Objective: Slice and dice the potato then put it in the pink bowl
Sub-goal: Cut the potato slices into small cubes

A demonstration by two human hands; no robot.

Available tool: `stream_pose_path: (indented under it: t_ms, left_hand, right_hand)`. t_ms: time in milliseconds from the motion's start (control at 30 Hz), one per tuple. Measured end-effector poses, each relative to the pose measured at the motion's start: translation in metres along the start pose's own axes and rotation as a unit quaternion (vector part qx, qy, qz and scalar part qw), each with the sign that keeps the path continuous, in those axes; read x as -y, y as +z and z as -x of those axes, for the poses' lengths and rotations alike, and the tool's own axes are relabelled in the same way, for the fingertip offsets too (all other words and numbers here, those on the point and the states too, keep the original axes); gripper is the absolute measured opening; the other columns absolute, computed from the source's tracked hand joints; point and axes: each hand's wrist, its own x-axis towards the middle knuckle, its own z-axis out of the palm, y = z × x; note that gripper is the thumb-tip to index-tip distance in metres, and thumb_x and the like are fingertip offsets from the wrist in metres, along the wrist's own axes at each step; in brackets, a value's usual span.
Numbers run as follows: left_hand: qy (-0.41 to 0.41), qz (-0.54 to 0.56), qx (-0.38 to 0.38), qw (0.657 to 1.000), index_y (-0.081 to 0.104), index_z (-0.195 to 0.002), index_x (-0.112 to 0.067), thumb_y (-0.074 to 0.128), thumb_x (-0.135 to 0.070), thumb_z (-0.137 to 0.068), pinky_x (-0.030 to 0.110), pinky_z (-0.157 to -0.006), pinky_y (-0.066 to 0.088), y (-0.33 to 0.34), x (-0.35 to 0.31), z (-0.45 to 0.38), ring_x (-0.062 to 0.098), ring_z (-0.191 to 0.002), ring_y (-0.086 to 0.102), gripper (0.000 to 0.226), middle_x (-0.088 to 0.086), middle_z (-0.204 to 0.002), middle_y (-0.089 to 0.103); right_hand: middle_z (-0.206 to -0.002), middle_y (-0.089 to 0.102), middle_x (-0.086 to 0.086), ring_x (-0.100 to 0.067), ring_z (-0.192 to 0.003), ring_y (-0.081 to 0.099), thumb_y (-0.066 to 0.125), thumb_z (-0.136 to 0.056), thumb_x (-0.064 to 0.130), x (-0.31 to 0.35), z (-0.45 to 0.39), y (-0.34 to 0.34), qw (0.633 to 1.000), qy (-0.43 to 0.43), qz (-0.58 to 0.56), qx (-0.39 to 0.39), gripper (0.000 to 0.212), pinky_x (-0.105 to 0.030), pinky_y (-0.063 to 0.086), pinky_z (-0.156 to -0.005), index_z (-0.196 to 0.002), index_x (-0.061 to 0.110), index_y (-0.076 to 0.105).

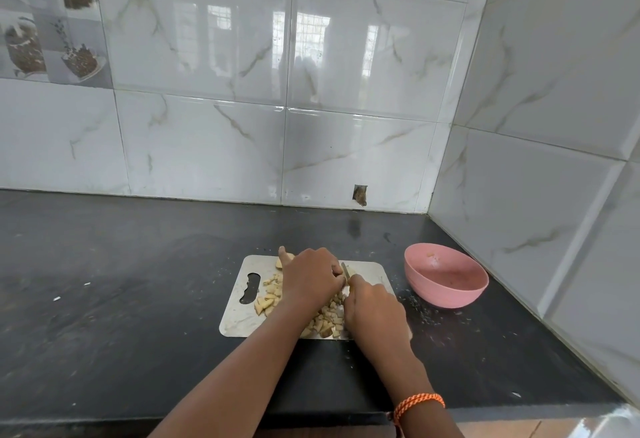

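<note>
An orange braided wristband [418, 403] was worn on the right forearm, nearest the camera, and from it the right hand [375, 313] was stretched forward onto the metal cutting board [235, 316]. The fingers of that hand were curled round the handle of a knife [345, 272], only a short part of whose blade could be seen between the two hands. The left hand [310, 280] was laid over an uncut piece of potato [284, 260] at the far edge of the board, with the fingers bent down onto it and the thumb stretched out beyond it; how much of the piece was covered could not be told. Diced potato pieces [270, 293] were scattered on the board to the left of the left wrist, and more of them [327, 321] were heaped between the two wrists toward the near edge. The pink bowl [446, 276] was stood on the black counter [121, 281] just to the right of the board, apart from it, with a small pale scrap seen inside against its far wall. White marbled wall tiles [346, 146] were set behind the counter and along its right side.
</note>
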Motion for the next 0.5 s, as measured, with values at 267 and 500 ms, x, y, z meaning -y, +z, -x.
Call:
stream_pose_path:
  t_ms: [267,500]
  left_hand:
    - [0.003,0.013,0.006,1.000,0.080,-0.085,-0.035,0.069,-0.051,-0.090,0.062,-0.124,0.015,-0.004,0.000,0.001,0.006,-0.103,0.068,0.020,-0.020,-0.102,0.076]
    - [0.000,0.018,0.005,1.000,0.080,-0.083,-0.032,0.070,-0.048,-0.091,0.062,-0.123,0.017,-0.004,0.000,0.002,0.007,-0.097,0.069,0.020,-0.018,-0.098,0.077]
  right_hand:
    - [-0.085,0.052,-0.001,-0.027,-0.076,0.050,0.035,-0.103,0.030,-0.002,0.044,-0.015,1.000,0.006,0.015,0.016,0.018,-0.038,0.041,-0.067,-0.114,0.026,0.049]
    - [-0.096,0.065,-0.002,-0.027,-0.091,0.064,0.034,-0.103,0.036,-0.007,0.055,-0.019,1.000,0.030,-0.007,-0.007,0.022,-0.038,0.038,-0.068,-0.117,0.030,0.050]
